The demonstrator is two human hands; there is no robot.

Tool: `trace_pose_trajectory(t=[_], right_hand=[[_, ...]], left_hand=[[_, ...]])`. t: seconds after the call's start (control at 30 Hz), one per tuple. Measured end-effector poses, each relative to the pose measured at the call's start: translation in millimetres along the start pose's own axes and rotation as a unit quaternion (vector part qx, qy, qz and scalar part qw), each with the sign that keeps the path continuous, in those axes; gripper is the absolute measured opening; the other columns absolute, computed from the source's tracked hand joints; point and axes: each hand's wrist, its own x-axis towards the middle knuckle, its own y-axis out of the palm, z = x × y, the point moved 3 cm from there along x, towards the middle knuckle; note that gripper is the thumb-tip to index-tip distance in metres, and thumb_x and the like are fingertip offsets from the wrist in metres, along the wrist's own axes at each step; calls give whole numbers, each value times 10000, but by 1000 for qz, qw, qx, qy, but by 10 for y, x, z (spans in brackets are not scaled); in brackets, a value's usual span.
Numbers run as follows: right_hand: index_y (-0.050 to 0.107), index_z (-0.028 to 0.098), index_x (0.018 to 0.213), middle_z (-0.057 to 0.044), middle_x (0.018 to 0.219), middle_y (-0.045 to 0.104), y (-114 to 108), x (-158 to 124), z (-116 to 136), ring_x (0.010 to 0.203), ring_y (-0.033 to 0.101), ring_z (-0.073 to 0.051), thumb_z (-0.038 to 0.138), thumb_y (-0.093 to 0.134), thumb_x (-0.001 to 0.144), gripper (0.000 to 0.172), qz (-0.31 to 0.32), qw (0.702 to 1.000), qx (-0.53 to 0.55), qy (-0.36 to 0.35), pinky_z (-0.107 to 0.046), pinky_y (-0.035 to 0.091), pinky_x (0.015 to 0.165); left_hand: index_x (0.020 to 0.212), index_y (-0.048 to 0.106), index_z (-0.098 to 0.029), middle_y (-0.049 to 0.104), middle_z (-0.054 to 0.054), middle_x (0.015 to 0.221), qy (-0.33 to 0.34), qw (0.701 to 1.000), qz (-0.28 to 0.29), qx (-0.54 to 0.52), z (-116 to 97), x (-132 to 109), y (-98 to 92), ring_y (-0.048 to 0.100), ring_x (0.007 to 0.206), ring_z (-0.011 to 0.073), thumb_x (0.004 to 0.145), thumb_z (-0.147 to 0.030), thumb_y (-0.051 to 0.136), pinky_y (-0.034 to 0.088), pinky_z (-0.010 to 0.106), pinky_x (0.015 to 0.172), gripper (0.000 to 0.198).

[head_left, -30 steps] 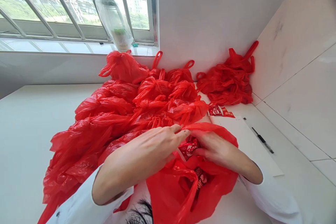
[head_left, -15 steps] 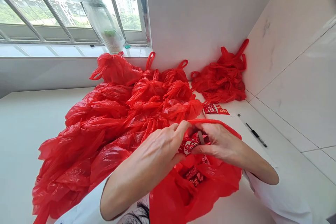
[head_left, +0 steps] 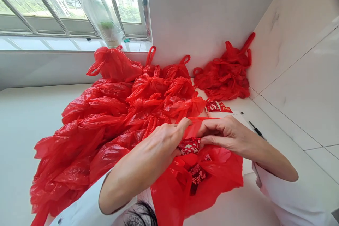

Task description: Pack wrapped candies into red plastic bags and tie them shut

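Observation:
An open red plastic bag [head_left: 172,197] lies in front of me, with a dark red snack packet [head_left: 198,176] showing inside it. At its mouth my left hand [head_left: 169,139] is closed on the bag's upper edge; its thumb is beside another red snack packet [head_left: 190,146]. My right hand [head_left: 225,134] pinches the right end of that same packet between thumb and fingers. Some fingertips of both hands are hidden by the bag and packet.
Several tied red bags [head_left: 111,127] are heaped on the white table [head_left: 31,120] to the left. More red bags [head_left: 225,74] are bunched in the corner. A loose packet [head_left: 218,107] and a black pen [head_left: 256,129] lie at right. A bagged container [head_left: 107,26] stands on the windowsill.
My right hand has drawn back to the right and out of the bag's mouth, still pinching the packet's end. The packet now lies flatter between both hands. The view has shifted slightly.

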Motion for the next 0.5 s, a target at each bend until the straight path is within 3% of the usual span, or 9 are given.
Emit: trace_pose_trajectory(t=[0.13,0.27,0.43,0.5], right_hand=[[596,199,730,64,667,616,-36,-25,28,626,534,-81,222,609,887,159,-25,998,-54,-28,-206,413,589],[579,200,722,78,630,553,-71,-65,65,581,455,-66,181,590,885,164,-40,992,-113,-33,-204,362,564],[608,222,848,50,759,637,-84,-64,55,657,545,-96,266,614,878,54,-48,993,-108,-19,-226,395,596],[580,224,863,45,786,641,-55,-55,53,677,564,-114,320,674,833,138,-33,996,-88,-9,-240,409,605]], left_hand=[[1430,307,-287,587,-1,963,25,999,13,18,-8,35,-24,543,811,182,883,-95,497,438,288,728,611],[1265,456,-271,569,-25,865,27,999,38,3,-30,91,-58,511,744,160,907,-225,581,408,273,677,382],[1085,548,-258,577,-37,797,-32,999,31,-24,-82,226,-182,529,730,152,871,-261,628,401,243,627,228],[1098,557,-261,588,-37,792,-42,998,14,-36,-101,262,-210,534,726,151,860,-250,630,412,239,618,249]])
